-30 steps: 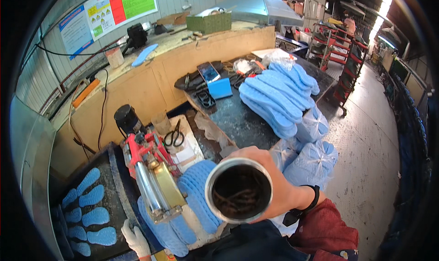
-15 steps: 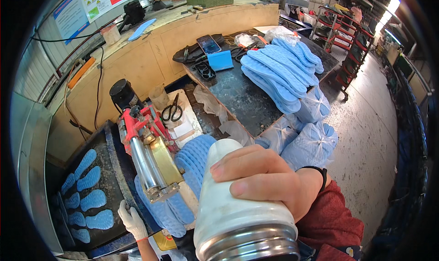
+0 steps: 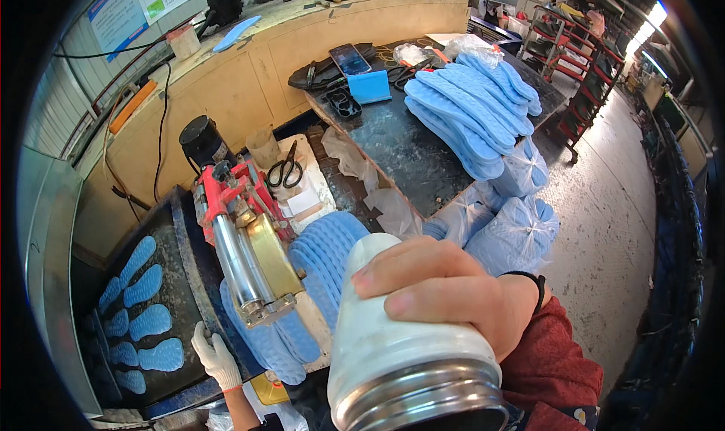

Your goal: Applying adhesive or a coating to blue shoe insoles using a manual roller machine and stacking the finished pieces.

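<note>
My right hand (image 3: 461,291), bare with a black band at the wrist, is wrapped round a white bottle (image 3: 377,340). The bottle is tilted, its threaded steel mouth close to me at the lower edge. What is inside cannot be seen. My left hand (image 3: 217,358), in a white knit glove, lies with its fingers apart on the edge of a dark conveyor bed (image 3: 181,280). Several blue textured insoles (image 3: 151,321) are spread on that bed. Between my hands stands a machine (image 3: 245,257) with metal rollers and a red frame, beside a row of stacked blue insoles (image 3: 332,242).
Black scissors (image 3: 285,173) lie behind the machine. On the dark table (image 3: 393,152) are a pile of blue insoles (image 3: 472,106), a phone (image 3: 350,60) and a blue stand (image 3: 369,88). Bagged insoles (image 3: 513,235) sit at its near corner. A red rack (image 3: 581,91) stands far right.
The view has shifted slightly. The bottle stays in my right hand, a little lower and further right in the picture. My left hand keeps to the conveyor edge.
</note>
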A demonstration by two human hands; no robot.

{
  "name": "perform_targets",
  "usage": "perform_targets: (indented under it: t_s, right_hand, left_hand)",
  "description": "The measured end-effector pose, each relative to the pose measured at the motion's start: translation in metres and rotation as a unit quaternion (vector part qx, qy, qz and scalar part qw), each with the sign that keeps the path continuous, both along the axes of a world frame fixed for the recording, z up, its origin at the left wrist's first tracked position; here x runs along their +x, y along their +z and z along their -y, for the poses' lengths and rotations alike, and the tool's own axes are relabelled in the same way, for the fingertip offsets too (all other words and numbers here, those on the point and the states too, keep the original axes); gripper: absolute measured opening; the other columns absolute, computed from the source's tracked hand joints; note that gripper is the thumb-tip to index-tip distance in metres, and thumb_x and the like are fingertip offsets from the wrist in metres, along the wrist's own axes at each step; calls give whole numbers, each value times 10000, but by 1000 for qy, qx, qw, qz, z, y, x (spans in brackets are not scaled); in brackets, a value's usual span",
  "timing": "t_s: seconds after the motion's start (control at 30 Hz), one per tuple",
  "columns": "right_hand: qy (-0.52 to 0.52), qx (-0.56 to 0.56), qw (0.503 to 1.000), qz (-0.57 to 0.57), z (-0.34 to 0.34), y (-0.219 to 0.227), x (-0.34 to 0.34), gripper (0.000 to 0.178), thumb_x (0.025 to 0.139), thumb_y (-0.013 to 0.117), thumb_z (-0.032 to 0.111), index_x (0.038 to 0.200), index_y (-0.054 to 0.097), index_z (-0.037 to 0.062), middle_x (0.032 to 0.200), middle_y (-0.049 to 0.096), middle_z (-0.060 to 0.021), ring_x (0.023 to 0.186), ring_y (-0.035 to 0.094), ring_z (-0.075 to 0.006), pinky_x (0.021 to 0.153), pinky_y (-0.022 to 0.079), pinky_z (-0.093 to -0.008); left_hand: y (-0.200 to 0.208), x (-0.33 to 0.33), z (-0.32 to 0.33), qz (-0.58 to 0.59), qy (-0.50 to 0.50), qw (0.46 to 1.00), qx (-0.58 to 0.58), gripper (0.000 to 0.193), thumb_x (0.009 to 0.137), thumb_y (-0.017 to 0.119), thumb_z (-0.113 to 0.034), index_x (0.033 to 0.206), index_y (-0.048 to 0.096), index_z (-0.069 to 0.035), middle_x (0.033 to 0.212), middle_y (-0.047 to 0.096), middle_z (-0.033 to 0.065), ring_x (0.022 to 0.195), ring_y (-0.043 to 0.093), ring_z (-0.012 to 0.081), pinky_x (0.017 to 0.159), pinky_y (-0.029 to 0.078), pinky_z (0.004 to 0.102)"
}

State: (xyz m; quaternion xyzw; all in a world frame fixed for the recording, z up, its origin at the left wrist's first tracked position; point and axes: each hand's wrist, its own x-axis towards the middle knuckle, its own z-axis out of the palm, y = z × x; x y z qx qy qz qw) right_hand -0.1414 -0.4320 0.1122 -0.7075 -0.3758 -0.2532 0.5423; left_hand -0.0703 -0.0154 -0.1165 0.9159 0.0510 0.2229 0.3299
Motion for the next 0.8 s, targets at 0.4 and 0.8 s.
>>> perform_targets:
  t_s: [0.4, 0.8]
  right_hand:
    - [-21, 31, 999, 16, -4, 14, -3, 330, 804, 726, 84, 1093, 567, 71, 1140, 568, -236, 1023, 596, -387, 893, 504, -493]
    - [-66, 73, 991, 90, -15, 21, 1, 179, 899, 632, 218, 1019, 573, 98, 1042, 619, -264, 871, 635, -373, 773, 552, -449]
  left_hand:
    - [-10, 2, -8, -11, 14, 1000, -12, 416, 864, 509, -19, 1280, 523, -14, 1091, 556, 135, 982, 570, 257, 890, 450, 362]
    - [-4, 3, -9, -34, 3, 999, -9, 429, 863, 495, -13, 1291, 506, 1, 1093, 540, 131, 979, 550, 247, 905, 433, 344]
